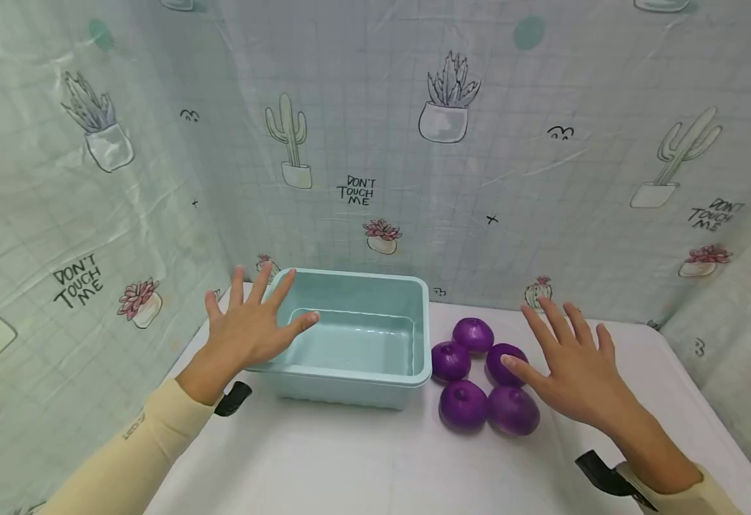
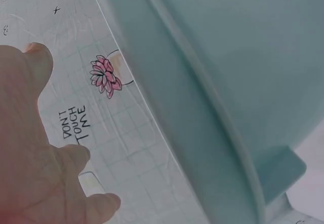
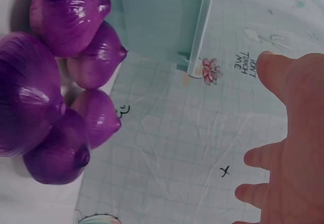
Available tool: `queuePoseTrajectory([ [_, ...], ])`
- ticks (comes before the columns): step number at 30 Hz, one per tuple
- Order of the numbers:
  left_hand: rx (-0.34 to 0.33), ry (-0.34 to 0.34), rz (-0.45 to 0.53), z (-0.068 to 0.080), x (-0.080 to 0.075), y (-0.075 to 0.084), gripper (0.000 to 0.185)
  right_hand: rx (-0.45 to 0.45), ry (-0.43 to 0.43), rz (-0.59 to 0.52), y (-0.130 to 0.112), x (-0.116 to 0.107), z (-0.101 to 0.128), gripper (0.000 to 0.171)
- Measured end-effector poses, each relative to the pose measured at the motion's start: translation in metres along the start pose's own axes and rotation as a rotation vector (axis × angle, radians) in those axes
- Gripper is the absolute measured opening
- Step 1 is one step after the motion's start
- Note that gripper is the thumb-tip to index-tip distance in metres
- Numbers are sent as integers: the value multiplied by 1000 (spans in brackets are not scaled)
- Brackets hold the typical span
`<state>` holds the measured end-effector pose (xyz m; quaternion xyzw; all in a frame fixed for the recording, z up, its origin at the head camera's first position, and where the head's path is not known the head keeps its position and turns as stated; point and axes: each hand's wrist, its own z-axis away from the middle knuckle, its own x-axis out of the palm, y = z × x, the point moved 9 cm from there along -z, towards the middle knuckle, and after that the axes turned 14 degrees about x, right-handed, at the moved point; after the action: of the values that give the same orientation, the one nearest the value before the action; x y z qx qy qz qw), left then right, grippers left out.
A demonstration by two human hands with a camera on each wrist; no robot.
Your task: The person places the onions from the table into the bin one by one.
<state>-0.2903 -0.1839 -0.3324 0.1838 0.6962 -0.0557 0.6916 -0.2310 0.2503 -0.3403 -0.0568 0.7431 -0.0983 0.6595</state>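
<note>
Several purple onions [image 1: 463, 406] sit grouped on the white table, just right of a pale blue-green plastic basin [image 1: 343, 390]. The basin's inside is bare. My left hand [image 1: 247, 332], fingers spread, is over the basin's left end and holds nothing. Fingers likewise spread, my right hand [image 1: 578, 375] hovers beside the onions on their right, its thumb overlapping one of them in the head view. The right wrist view shows the onions [image 3: 71, 16] close together, with the right hand [image 3: 298, 133] apart from them. In the left wrist view the left hand [image 2: 35, 148] is beside the basin wall [image 2: 167, 107].
A white table [image 1: 350, 458] extends in front of the basin. Cloth printed with cacti [image 1: 382, 143] hangs behind the table and along both sides. Black straps [image 1: 607, 476] are on both wrists, by the cream sleeves [image 1: 124, 443].
</note>
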Motion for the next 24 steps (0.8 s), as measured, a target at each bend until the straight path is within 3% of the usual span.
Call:
queuePoseTrajectory([
  [9, -9, -5, 3, 3, 4, -7, 99, 9, -21, 12, 4, 10, 6, 93],
  [17, -38, 2, -19, 16, 6, -23, 100, 6, -35, -1, 1, 20, 10, 93],
  [24, -44, 9, -10, 18, 15, -29, 99, 27, -53, -9, 13, 29, 16, 94],
])
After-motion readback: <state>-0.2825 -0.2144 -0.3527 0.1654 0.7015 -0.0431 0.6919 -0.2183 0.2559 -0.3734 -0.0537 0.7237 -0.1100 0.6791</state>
